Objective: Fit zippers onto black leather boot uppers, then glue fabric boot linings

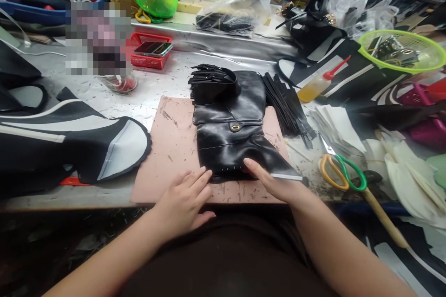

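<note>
Silver sheeting is spread over the bench. At the near edge of the pink board, the left hand is held open, fingers extended beside the black boot piece. By the right hand, a thumb is laid on the leather (its fingers are hidden, so a grip cannot be told). Lying across the board, the piece is probably best held flat, with light, even pressure and the white marks uncovered. Scissors are set right of the board, black strips by its far right corner.
</note>
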A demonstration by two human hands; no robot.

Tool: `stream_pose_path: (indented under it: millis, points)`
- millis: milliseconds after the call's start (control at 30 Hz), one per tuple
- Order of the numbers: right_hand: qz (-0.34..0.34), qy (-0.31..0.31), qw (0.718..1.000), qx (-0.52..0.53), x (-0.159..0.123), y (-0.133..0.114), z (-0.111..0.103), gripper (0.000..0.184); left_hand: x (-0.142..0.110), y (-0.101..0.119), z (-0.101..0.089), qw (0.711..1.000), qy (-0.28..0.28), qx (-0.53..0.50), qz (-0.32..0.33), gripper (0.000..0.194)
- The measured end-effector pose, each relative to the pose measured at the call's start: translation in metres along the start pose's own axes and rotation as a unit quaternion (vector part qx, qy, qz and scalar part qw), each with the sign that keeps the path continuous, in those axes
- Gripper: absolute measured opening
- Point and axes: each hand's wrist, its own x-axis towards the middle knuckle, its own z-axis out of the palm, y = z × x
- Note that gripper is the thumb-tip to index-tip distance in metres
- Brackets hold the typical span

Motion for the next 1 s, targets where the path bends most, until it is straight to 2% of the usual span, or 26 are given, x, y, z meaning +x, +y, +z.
stream_pose_path:
  millis: [100,233,400,533,700,767,900,1000]
  points:
    - [-0.039,-0.017,0.998,-0.053,0.001,-0.003,-0.004,0.048,0.0,-0.003,0.0,1.0,0.005,-0.018,-0.005,0.026]
    - [-0.07,-0.002,0.994,-0.088,-0.002,0.01,0.0,0.051,0.005,-0.005,0.0,1.0,0.012,-0.011,0.0,0.029]
    - [-0.112,0.016,0.991,-0.068,-0.006,0.025,0.008,0.05,0.015,-0.001,-0.004,0.999,-0.031,0.024,0.031,0.031]
    - [-0.131,0.011,0.987,-0.089,-0.005,0.023,0.01,0.045,0.02,0.005,-0.004,0.997,-0.037,0.05,0.04,0.039]
    - [-0.162,0.031,0.978,-0.126,-0.003,0.013,0.008,0.072,0.026,0.013,0.001,0.994,-0.066,0.069,0.056,0.048]
    - [-0.165,0.027,0.976,-0.143,-0.004,0.013,0.008,0.074,0.03,0.017,0.003,0.992,-0.082,0.079,0.059,0.051]
    - [-0.142,-0.005,0.978,-0.15,-0.007,0.018,0.013,0.062,0.038,0.022,0.007,0.991,-0.091,0.069,0.077,0.051]
    - [-0.147,0.014,0.975,-0.168,-0.007,0.021,0.014,0.067,0.045,0.026,0.009,0.99,-0.101,0.055,0.085,0.058]
